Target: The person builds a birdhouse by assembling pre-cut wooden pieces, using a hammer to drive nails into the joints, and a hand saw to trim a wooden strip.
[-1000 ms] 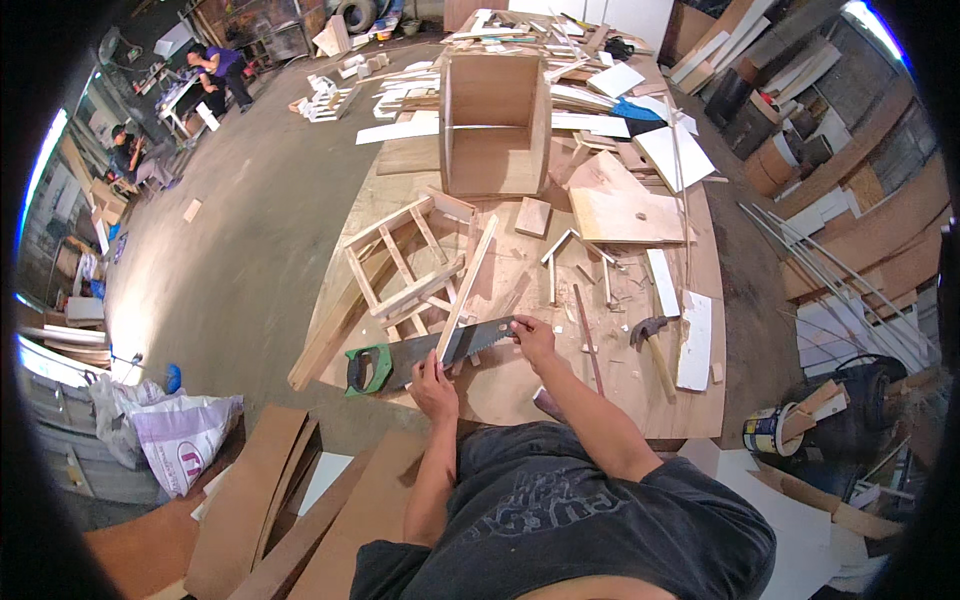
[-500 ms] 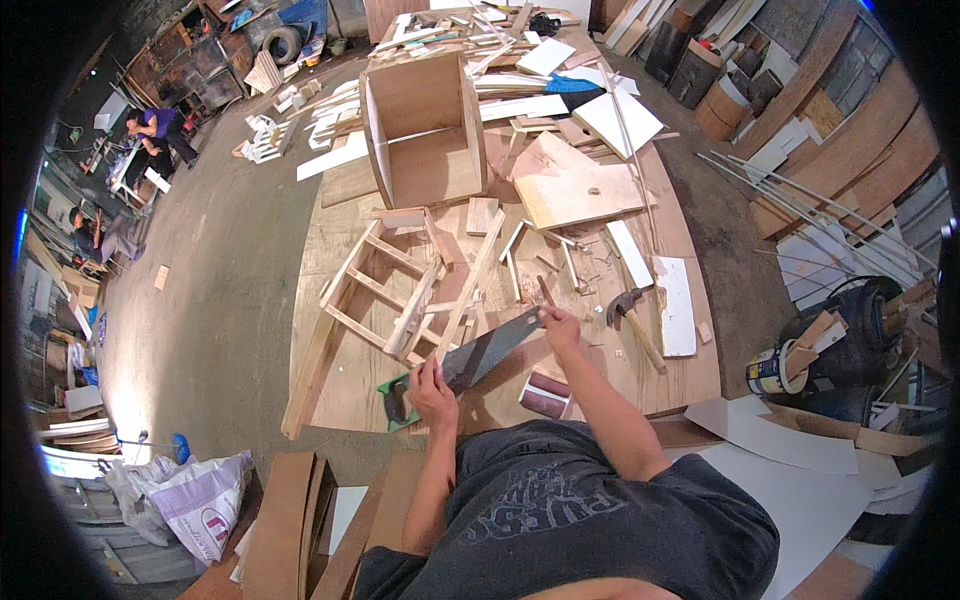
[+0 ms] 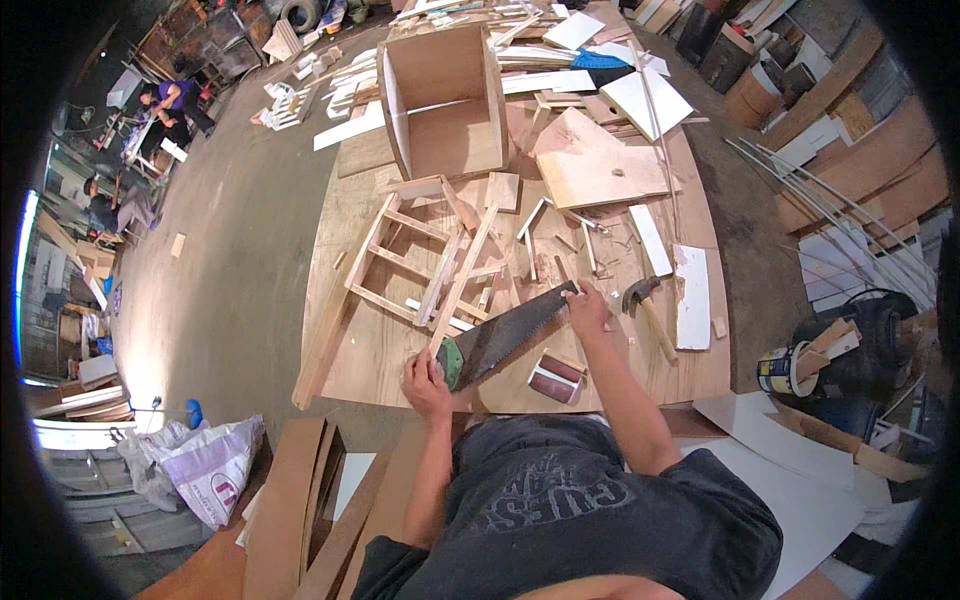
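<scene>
A hand saw with a dark blade and green handle lies slantwise across my front, above the near edge of the wooden worktable. My left hand is closed at the green handle, partly hiding it. My right hand pinches the blade's tip at the far right end. Just beyond the saw rests a small ladder-like wooden frame, with a long wood strip leaning over its right side. A maroon block with a pale stripe sits near my right forearm. To the right lies a claw hammer.
An open wooden box stands farther back, beside a pale board. White strips lie at the right. Scrap wood covers the far end. A bucket stands right of the table; two people sit far left.
The saw has turned so its handle lies to the right of my left hand, which has shifted from the blade to the handle. My right hand stays on the tip. The view has shifted slightly.
</scene>
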`<state>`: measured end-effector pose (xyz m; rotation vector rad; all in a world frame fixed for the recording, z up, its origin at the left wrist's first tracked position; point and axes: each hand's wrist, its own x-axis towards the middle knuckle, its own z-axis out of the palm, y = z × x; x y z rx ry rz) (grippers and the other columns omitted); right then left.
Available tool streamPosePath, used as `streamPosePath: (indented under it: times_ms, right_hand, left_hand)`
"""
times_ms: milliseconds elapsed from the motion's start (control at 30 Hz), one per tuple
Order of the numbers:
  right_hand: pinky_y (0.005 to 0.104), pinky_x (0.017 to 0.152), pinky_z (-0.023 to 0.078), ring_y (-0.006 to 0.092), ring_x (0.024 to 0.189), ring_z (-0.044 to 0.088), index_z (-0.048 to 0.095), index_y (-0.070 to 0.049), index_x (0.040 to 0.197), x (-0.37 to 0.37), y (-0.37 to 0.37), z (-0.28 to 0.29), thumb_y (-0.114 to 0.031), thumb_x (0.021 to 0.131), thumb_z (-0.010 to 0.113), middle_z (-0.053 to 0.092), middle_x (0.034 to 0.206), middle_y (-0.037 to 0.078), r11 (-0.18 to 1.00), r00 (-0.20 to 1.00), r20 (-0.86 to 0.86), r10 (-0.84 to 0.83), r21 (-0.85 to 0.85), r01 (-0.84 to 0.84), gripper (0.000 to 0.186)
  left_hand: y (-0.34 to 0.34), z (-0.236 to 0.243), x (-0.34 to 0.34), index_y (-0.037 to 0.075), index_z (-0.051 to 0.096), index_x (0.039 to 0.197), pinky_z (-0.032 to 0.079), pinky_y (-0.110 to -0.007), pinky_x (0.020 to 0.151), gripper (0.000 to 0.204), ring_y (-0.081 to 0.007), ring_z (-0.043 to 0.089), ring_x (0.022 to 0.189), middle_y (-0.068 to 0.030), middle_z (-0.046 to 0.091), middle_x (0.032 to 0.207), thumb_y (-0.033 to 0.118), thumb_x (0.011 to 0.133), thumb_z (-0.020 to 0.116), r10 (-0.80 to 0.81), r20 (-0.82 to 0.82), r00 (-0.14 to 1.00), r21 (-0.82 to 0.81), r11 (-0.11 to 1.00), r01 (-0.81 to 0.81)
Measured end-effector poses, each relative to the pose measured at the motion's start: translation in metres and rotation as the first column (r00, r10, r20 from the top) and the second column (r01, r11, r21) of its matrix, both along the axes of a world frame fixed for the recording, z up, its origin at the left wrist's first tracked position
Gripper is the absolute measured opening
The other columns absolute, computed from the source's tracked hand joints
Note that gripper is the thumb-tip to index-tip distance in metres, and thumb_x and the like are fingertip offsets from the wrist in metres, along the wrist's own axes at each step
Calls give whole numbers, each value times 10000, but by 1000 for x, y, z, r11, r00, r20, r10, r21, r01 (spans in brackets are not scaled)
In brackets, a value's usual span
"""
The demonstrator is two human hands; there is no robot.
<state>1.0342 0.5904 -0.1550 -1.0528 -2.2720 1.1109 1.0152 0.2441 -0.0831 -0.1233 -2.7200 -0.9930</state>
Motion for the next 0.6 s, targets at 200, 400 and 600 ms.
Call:
streamPosePath:
  times_ms: [200,400,600]
  right_hand:
    - [333,832,589,207,932,726,695,-58,1298,22,-72,47,-118,942,753,743,1064,118,985,979,-110,174,16,-173,366]
    - [360,805,601,236,907,748,695,-29,1263,2,-196,77,-88,930,755,752,1029,145,870,921,-41,386,-317,-379,344]
    - [451,853,596,352,991,753,722,10,1188,-10,-289,68,-160,906,776,755,1081,211,843,885,68,461,-344,-413,333]
  left_hand:
    - [-25,-7,-19,88,714,1306,515,-506,859,310,-373,672,1030,-149,675,1159,110,1001,663,-57,-14,998,23,998,57]
    - [-72,-25,-74,68,711,1299,526,-494,836,313,-383,676,986,-158,674,1153,71,991,657,-262,-21,965,102,960,263]
    - [-114,-30,-92,62,736,1246,534,-479,808,282,-348,691,945,-153,688,1092,50,975,660,-371,8,928,132,921,367]
